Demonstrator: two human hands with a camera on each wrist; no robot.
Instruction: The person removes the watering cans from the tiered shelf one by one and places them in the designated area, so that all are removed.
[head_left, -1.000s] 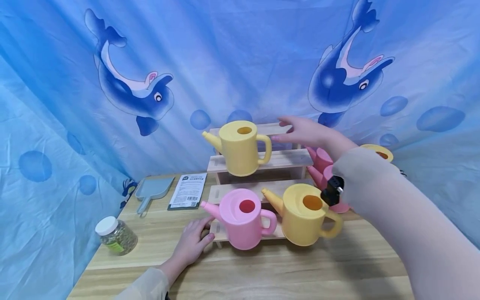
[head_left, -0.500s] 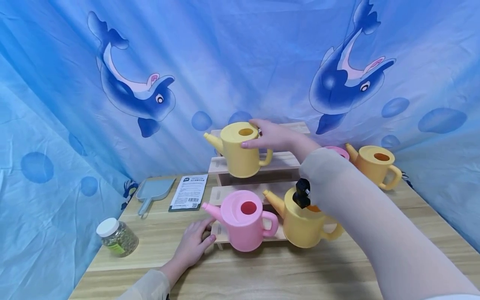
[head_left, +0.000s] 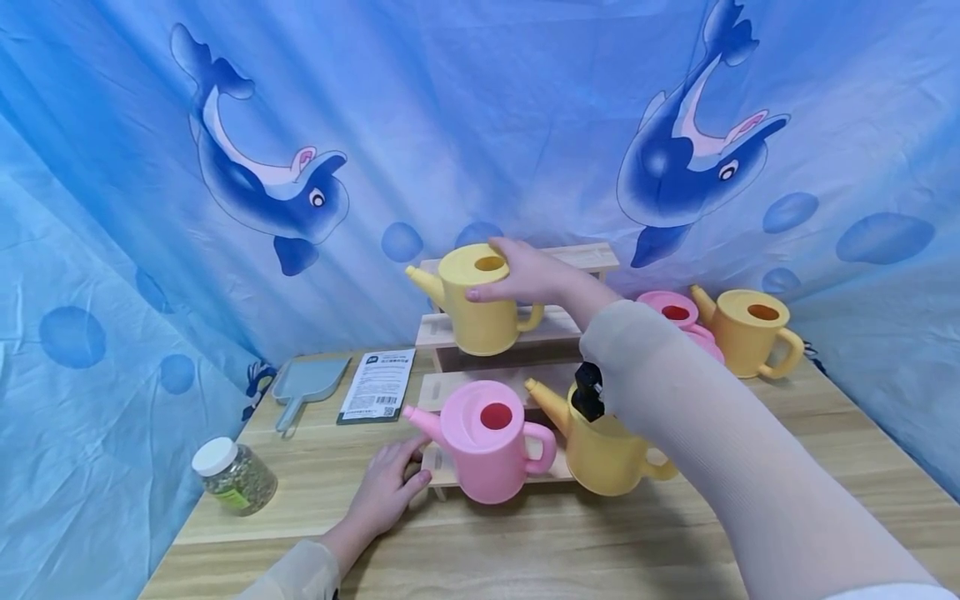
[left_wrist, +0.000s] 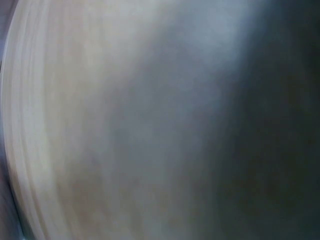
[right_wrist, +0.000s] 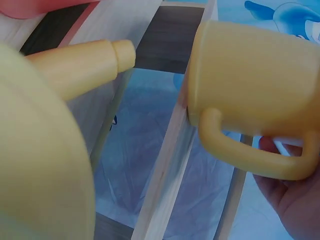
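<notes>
Progress looks early: the right hand (head_left: pixel 528 275) has closed over the top of the yellow watering can (head_left: pixel 476 302) on the middle step of the wooden stepped rack (head_left: pixel 517 333), fingers curled over the rim beside its round fill hole, thumb side towards the handle. The can appears to sit on that step, upright, spout pointing left; whether its base has left the wood cannot be told. In the right wrist view the same can (right_wrist: pixel 255 85) fills the frame with its loop handle above the palm (right_wrist: pixel 290 200).

Below that can, on the rack's lowest step, stand a pink watering can (head_left: pixel 487 440) and a second yellow can (head_left: pixel 600 446), side by side, both upright. The pink one shows only a dark red hollow; nothing can be made out inside any of them. The left hand (head_left: pixel 386 487) lies flat, fingers relaxed, on the worktop (head_left: pixel 525 550), touching the rack's left foot; its wrist view is only blur.

Right of the rack sit another pink can (head_left: pixel 675 315) and a third yellow can (head_left: pixel 750 333). Left of the rack lie a printed card (head_left: pixel 375 383), a grey scoop (head_left: pixel 303 383), and a white-lidded jar (head_left: pixel 234 475) filled with greenish grains.
</notes>
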